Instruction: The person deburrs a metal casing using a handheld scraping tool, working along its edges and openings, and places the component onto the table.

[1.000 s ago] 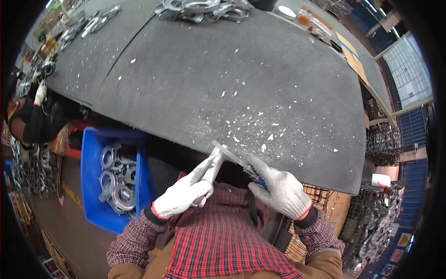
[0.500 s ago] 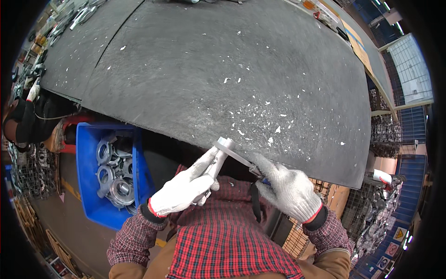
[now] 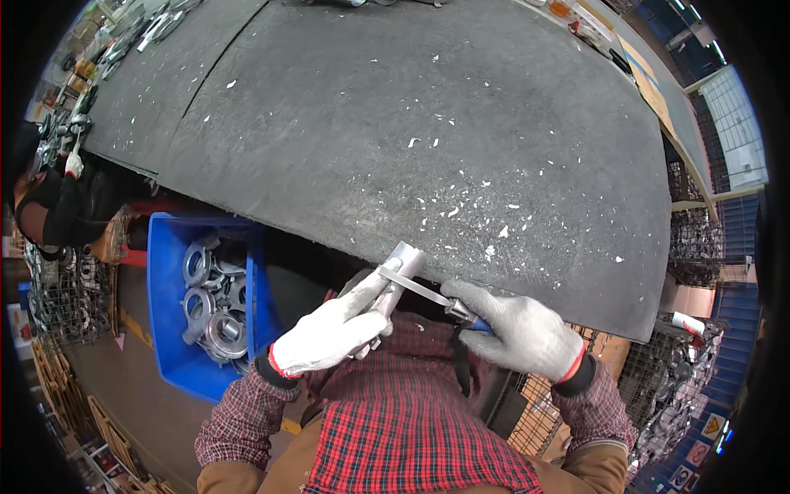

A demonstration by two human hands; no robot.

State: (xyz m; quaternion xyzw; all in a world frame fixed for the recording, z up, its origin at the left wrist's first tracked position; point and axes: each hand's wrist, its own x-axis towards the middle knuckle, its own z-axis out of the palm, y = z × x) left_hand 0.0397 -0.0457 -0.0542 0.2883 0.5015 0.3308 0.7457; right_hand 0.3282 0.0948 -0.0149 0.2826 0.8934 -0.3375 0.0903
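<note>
My left hand (image 3: 333, 336), in a white knit glove, grips a silver metal casting (image 3: 406, 257) with a tube-shaped end. That end points up and away, by the near edge of the dark worktable (image 3: 346, 107); the rest is partly hidden under my fingers. My right hand (image 3: 522, 333), also gloved, is closed round the blue handle of a flat file (image 3: 424, 290). The file's narrow metal blade lies slantwise across the casting, just below its tubular end, near my left fingertips.
White shavings (image 3: 491, 249) are scattered over the tabletop. At my left stands a blue bin (image 3: 206, 387) with several ring-shaped castings (image 3: 222, 333). Wire baskets of metal parts (image 3: 671, 387) stand at the right. A co-worker's gloved hand (image 3: 74, 163) shows at the far left.
The file's blade has shifted down along the casting, away from its tip. My right hand has turned slightly, showing more of the blue handle. The whole view has shifted a little.
</note>
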